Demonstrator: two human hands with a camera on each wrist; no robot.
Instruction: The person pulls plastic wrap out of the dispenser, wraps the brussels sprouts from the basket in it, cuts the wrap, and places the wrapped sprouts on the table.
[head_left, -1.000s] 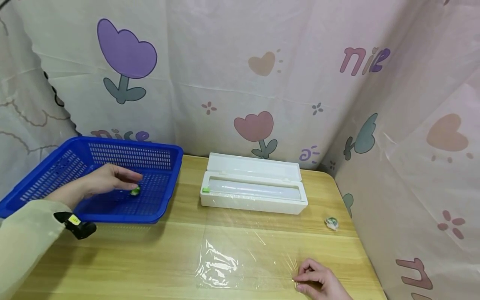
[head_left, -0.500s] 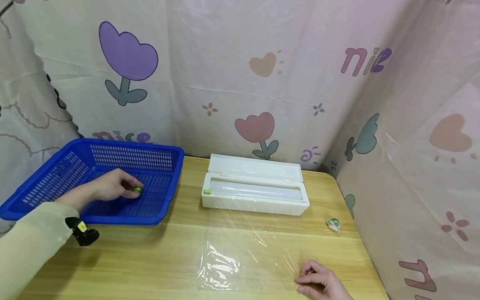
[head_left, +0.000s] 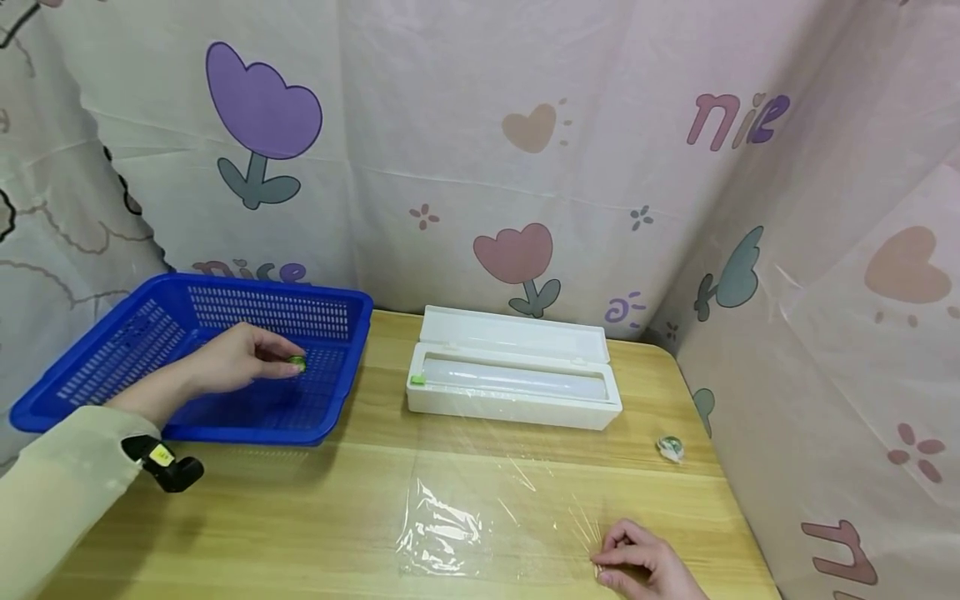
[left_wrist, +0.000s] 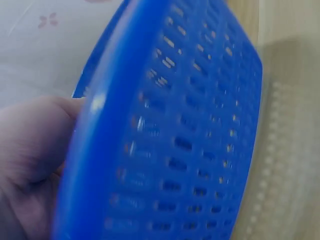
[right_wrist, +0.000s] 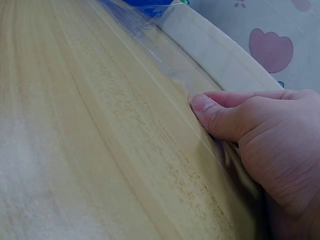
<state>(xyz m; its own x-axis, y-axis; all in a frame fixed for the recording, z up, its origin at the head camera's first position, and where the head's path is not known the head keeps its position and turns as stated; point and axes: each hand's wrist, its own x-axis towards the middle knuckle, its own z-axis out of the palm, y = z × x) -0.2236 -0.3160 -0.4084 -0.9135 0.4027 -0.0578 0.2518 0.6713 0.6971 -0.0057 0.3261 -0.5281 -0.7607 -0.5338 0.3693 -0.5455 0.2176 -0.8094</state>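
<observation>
In the head view my left hand (head_left: 243, 360) is inside the blue basket (head_left: 356, 367), pinching a small green round object (head_left: 297, 363) between thumb and fingers; its kind is too small to tell. The left wrist view shows mostly the basket wall (left_wrist: 165, 135), with part of the hand behind its rim and the green object hidden. At the lower right, my right hand (head_left: 647, 562) pinches a corner of clear cling film (head_left: 450, 533). The film stretches over the table from a white cling film dispenser (head_left: 517, 408), with creases fanning from the pinched corner.
The dispenser's lid (head_left: 517, 333) stands raised, a green slider (head_left: 417, 380) at its left end. A small green object wrapped in film (head_left: 670, 449) lies near the right edge of the wooden table (head_left: 225, 533). A printed curtain (head_left: 420, 125) hangs behind and at the sides.
My left hand reached down into the basket, took hold of the green object and has lifted it slightly to the right. My right hand still pinches the film corner.
</observation>
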